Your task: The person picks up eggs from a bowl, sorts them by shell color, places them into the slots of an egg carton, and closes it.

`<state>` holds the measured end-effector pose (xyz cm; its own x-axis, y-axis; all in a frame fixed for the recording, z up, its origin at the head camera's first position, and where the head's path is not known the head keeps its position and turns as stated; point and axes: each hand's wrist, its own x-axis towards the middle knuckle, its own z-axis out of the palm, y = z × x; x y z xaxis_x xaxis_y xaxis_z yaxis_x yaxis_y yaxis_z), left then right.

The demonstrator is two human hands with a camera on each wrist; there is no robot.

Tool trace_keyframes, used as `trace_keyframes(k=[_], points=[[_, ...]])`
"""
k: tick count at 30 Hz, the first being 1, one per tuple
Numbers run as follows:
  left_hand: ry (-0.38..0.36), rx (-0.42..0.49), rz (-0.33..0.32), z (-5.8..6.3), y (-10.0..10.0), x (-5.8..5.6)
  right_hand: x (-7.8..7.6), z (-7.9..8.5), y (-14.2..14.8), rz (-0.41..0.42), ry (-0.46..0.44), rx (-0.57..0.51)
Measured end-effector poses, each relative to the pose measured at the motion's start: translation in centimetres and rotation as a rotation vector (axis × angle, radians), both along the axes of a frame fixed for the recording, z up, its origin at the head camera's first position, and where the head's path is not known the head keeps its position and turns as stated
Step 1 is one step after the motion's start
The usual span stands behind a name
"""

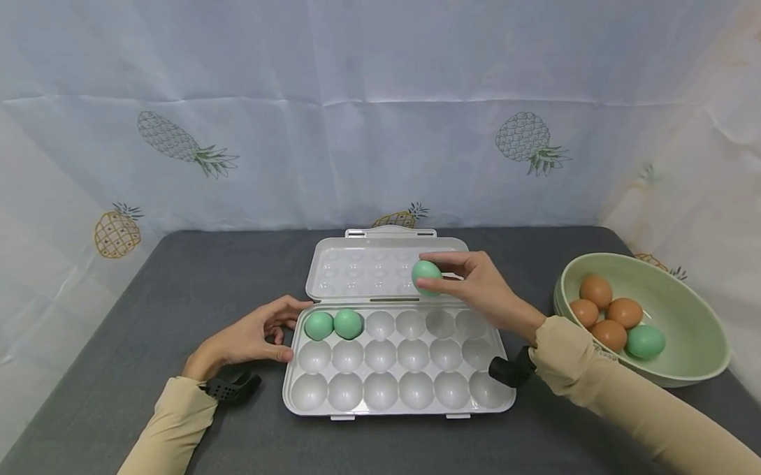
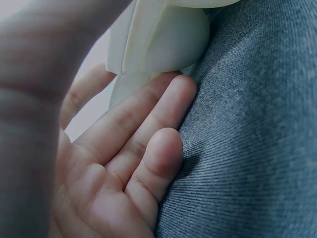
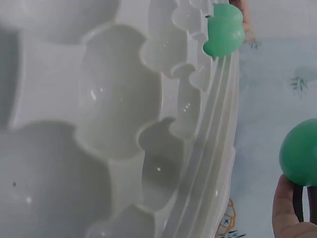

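Note:
My right hand [image 1: 476,279] pinches a green egg [image 1: 426,276] between thumb and fingers, above the hinge side of a white egg tray [image 1: 399,402]. The same green egg [image 3: 302,153] shows at the edge of the right wrist view, with fingertips [image 3: 285,198] against it. Two green eggs [image 1: 348,324] sit side by side in the back row's leftmost cups. My left hand [image 1: 252,333] rests at the tray's left side, thumb and forefinger along its edge. In the left wrist view its other fingers [image 2: 163,148] are loosely bent beside the tray wall [image 2: 173,39], near the cloth.
The tray's lid [image 1: 356,266] lies folded back behind it. A pale green bowl [image 1: 685,325] at the right holds several brown eggs [image 1: 625,313] and one green egg [image 1: 645,341]. Dark grey cloth [image 1: 249,438] covers the table, and a pineapple-print curtain [image 1: 365,154] hangs behind.

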<state>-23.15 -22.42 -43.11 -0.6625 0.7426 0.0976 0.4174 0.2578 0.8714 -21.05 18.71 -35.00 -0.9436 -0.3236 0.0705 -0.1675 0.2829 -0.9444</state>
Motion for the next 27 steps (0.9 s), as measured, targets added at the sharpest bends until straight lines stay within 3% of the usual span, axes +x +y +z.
trace_keyframes(k=[12, 19, 27], points=[[0.010, 0.006, -0.002, 0.0, 0.0, 0.0, 0.2, -0.8, -3.0, -0.046, -0.040, -0.069], [0.008, 0.007, -0.010, 0.0, 0.1, 0.0, 0.4, -1.6, -4.9, 0.009, -0.005, -0.082], [0.009, 0.025, -0.029, -0.2, -0.1, -0.2, 0.8, -3.3, -6.0, 0.073, -0.026, -0.117]])
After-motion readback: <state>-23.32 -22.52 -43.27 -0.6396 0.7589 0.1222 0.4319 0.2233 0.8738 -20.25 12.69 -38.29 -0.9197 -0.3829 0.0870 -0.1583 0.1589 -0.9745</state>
